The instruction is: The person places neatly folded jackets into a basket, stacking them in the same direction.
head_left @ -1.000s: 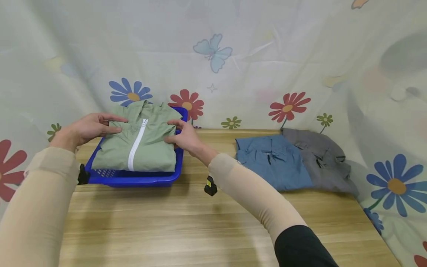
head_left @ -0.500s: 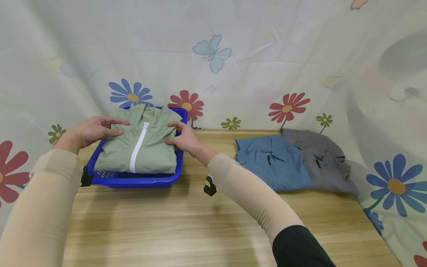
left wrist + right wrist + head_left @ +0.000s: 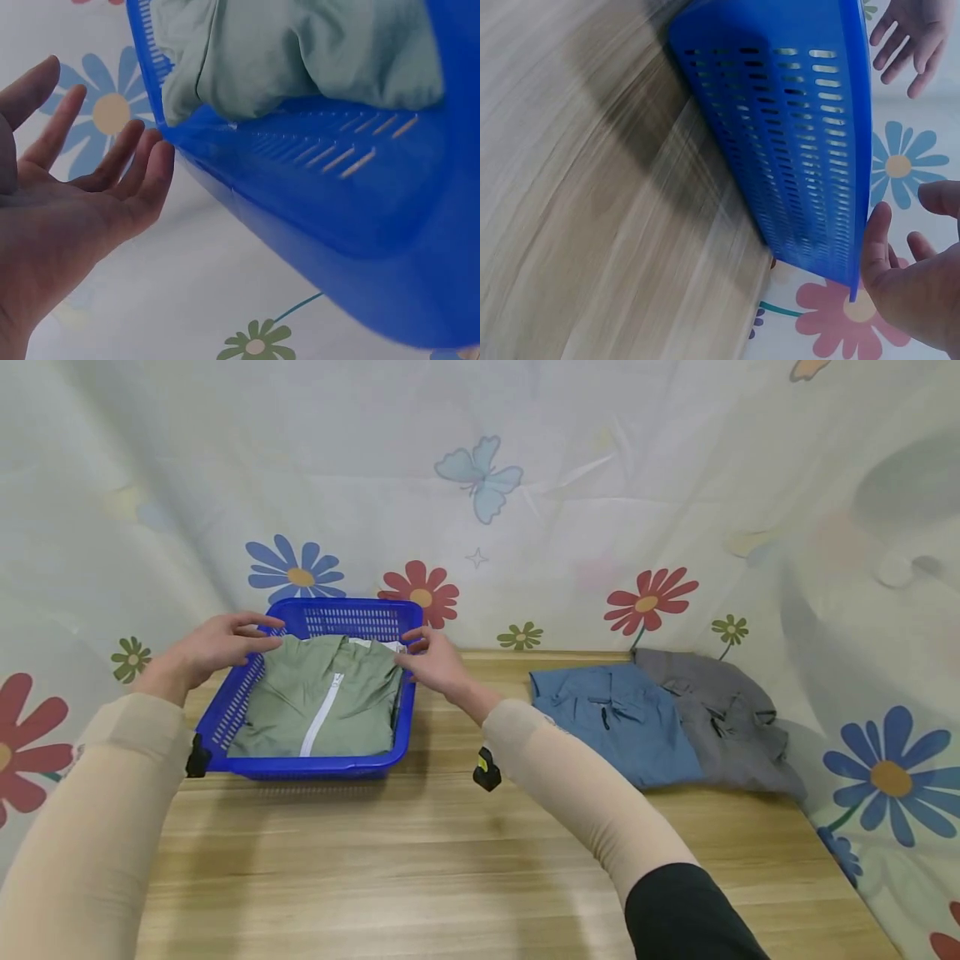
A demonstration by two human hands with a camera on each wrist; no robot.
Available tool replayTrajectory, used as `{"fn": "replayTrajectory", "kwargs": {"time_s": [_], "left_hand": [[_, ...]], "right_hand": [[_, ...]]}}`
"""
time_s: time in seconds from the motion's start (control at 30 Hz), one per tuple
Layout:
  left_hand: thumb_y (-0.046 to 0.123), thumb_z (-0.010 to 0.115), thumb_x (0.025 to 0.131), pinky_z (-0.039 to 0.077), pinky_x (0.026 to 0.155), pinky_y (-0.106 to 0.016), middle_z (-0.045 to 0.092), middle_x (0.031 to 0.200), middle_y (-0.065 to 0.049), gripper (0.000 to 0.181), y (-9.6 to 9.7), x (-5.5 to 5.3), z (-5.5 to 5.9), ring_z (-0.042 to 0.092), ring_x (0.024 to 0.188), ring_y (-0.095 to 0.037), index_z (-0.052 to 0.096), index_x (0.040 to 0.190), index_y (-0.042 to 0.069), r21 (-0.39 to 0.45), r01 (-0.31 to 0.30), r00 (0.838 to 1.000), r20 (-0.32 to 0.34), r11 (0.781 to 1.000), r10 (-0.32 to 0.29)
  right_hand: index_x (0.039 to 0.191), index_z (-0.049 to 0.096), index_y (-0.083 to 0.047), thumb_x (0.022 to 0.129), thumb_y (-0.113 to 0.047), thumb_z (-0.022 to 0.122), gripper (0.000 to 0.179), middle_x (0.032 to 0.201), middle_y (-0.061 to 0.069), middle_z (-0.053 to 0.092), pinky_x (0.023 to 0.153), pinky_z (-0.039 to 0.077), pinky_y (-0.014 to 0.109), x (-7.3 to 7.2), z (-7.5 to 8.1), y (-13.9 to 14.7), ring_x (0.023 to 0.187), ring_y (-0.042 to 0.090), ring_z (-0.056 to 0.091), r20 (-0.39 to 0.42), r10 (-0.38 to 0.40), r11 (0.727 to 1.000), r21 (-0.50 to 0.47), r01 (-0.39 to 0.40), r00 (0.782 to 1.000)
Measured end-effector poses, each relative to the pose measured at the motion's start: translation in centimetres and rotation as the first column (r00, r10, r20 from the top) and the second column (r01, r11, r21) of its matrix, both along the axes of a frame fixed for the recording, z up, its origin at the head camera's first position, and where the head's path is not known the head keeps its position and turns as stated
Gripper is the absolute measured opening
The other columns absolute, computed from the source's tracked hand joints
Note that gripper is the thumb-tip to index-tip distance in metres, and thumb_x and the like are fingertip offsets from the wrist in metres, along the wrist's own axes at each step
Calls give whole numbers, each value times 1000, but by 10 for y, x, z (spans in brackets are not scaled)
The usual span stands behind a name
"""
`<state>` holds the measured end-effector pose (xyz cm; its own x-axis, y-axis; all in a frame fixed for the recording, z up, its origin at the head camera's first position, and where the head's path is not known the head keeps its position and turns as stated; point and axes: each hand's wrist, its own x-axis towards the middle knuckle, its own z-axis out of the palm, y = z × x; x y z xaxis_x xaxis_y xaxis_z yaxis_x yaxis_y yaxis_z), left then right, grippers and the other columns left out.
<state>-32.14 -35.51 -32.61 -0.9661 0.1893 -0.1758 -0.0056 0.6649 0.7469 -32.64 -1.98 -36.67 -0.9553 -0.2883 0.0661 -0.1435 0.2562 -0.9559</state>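
A folded light green jacket (image 3: 300, 710) with a white zipper lies inside the blue plastic basket (image 3: 300, 766) in the head view. My left hand (image 3: 210, 652) is over the basket's left side, fingers loosely extended and holding nothing. In the left wrist view, that hand (image 3: 82, 195) is beside the basket corner, apart from the jacket (image 3: 255, 52). Over the right rim hovers my right hand (image 3: 442, 667), its fingers relaxed near the jacket's upper right corner. The right wrist view has this hand (image 3: 922, 285) beside the basket's slotted wall (image 3: 795, 150), gripping nothing.
A folded blue garment (image 3: 615, 727) lies on the wooden table (image 3: 420, 868) at the right, overlapping a folded dark grey garment (image 3: 738, 727). Behind the table hangs a white curtain (image 3: 570, 518) printed with flowers. Something white shows behind the green jacket.
The green jacket has dropped down into the basket, so the back wall now shows. Both hands have let go of it, and the right hand has moved slightly outward.
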Motion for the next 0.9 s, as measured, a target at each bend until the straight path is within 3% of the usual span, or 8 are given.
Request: {"fn": "replayTrajectory", "kwargs": {"time_s": [0.3,0.53,0.9], "left_hand": [[42,56,106,22,111,-73,34,154,-34,62,23,6,3,26,142,-56,40,154,5,-66,18,1000,-13,998,-19],[45,58,104,29,108,-71,41,151,-30,60,48,11,8,35,138,-52,47,149,7,-94,45,998,-33,995,-49],[31,60,105,40,104,-65,52,142,-27,45,88,20,6,46,131,-45,56,141,4,-92,88,989,-109,992,-98]], "right_hand": [[136,54,5,100,-8,64,40,135,27,55,86,58,44,4,-2,19,112,30,62,11,42,999,2,-42,999],[136,53,10,101,-4,61,38,127,25,57,87,57,53,9,-7,35,111,34,62,-14,98,995,7,-98,995],[128,59,4,101,-6,63,29,122,22,62,80,59,45,15,-22,63,104,30,64,-42,158,983,102,-153,987]]}}
